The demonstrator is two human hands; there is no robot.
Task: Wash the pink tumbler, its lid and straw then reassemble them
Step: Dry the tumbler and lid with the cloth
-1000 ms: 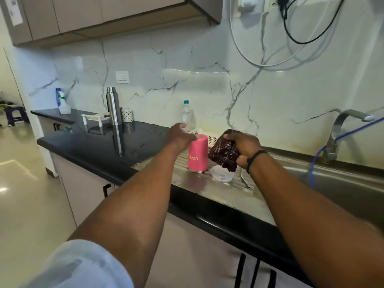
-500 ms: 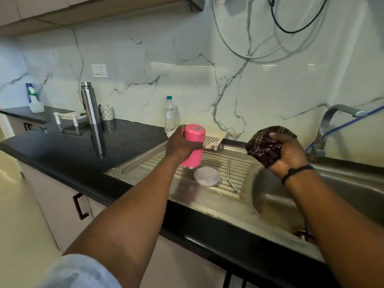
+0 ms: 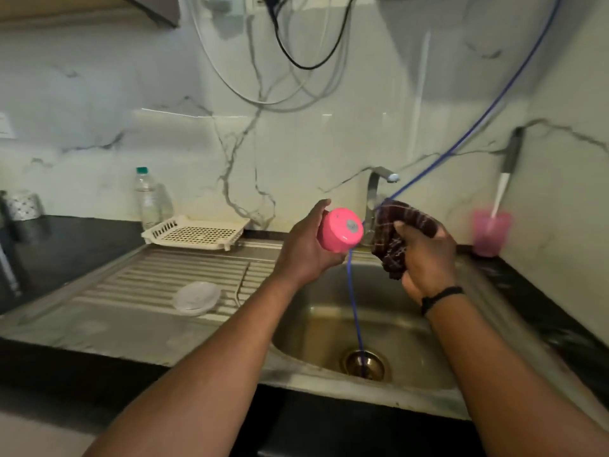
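Note:
My left hand grips the pink tumbler over the left edge of the sink basin, its base tipped toward the right. My right hand holds a bunched dark checked cloth just right of the tumbler, close to its base. The clear lid lies on the ribbed drainboard to the left. A thin metal straw lies on the drainboard beside the lid.
A tap stands behind the hands, and a blue hose runs down into the drain. A cream rack and a water bottle sit at the back left. A pink cup stands on the right counter.
My left hand lifted the tumbler off the drainboard and carried it right over the basin, tipping it sideways. My right hand moved right with the cloth. The view swung right.

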